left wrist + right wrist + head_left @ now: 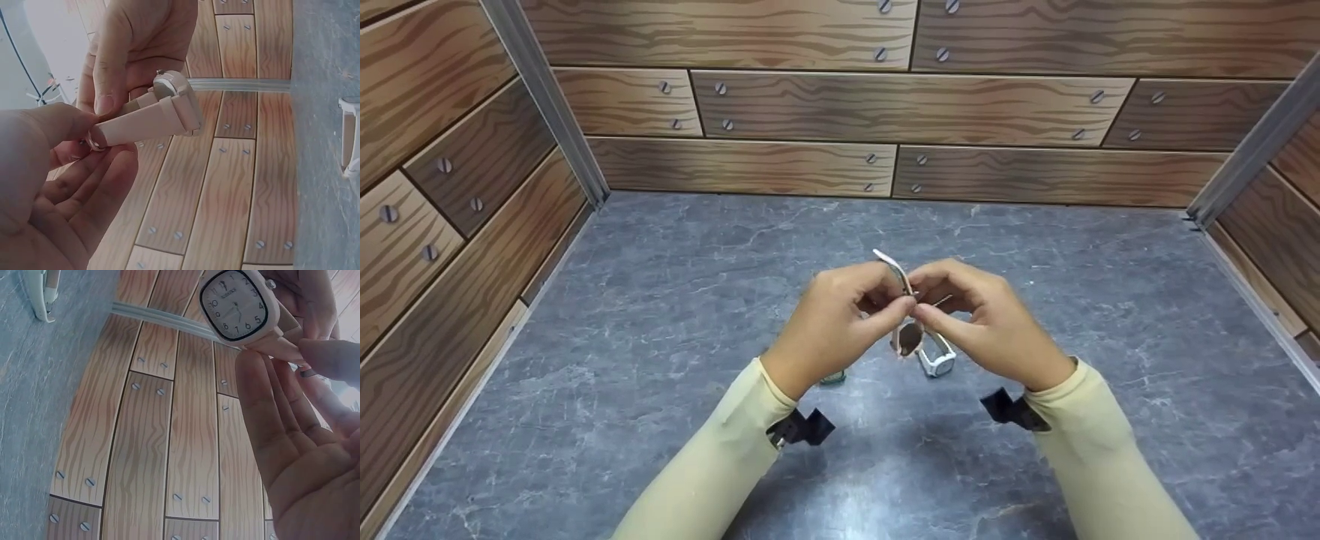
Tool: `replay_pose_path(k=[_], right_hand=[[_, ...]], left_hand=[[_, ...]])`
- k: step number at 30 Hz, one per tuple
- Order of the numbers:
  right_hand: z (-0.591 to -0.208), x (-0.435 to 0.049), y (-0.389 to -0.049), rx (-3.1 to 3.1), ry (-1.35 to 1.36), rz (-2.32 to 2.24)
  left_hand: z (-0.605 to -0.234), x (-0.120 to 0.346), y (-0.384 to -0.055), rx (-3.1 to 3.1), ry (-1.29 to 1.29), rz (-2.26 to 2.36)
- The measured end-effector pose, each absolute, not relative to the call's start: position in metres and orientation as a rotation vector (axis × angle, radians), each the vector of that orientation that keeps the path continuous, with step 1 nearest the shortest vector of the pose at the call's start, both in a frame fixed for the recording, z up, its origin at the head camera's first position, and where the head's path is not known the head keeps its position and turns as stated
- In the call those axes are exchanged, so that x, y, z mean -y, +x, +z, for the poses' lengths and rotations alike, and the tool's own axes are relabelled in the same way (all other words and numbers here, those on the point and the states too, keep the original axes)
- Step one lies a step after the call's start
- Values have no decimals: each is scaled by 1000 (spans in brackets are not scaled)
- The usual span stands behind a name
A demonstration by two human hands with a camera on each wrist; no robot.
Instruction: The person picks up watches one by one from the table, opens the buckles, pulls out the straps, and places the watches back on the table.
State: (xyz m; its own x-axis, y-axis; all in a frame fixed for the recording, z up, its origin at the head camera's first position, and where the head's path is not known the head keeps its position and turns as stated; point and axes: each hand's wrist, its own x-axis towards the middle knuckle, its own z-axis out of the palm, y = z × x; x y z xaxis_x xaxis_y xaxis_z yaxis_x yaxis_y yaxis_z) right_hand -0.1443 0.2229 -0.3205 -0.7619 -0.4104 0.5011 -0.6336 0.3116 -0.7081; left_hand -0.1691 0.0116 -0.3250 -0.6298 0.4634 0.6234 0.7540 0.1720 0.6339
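Both hands hold a pale pink wristwatch [910,341] up above the tabletop, its case hanging below the fingers. Thumb and fingers of my left hand [836,319] pinch the strap by its buckle; my right hand [994,319] pinches the strap close beside it. In the left wrist view the strap [138,125] forms a loop, with the rose-coloured buckle [97,142] between the fingertips. The right wrist view shows the square white dial [233,306] with a black border. A strap end [891,264] sticks up past the left fingers. Fingers partly cover the buckle.
A white wristwatch [939,364] stands on the grey marbled table [675,330] beneath the right hand. Part of a green object [833,378] shows beside the left wrist. Wood-patterned walls [810,105] enclose the back and sides.
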Motion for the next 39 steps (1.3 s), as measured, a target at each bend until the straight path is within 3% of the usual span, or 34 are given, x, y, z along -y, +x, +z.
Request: replay_pose_path(k=[23,30,39], right_hand=[[-323,-225,-151,2403,665,1405],[-340,-213,-170,2465,583,1534],[-375,-192,-197,2974,532,1300]], left_hand=[[-324,-9,-175,1979,-826,-1728],[-336,-3,-192,2283,-786,-1556],[-367,4,-214,2863,-792,-1055]])
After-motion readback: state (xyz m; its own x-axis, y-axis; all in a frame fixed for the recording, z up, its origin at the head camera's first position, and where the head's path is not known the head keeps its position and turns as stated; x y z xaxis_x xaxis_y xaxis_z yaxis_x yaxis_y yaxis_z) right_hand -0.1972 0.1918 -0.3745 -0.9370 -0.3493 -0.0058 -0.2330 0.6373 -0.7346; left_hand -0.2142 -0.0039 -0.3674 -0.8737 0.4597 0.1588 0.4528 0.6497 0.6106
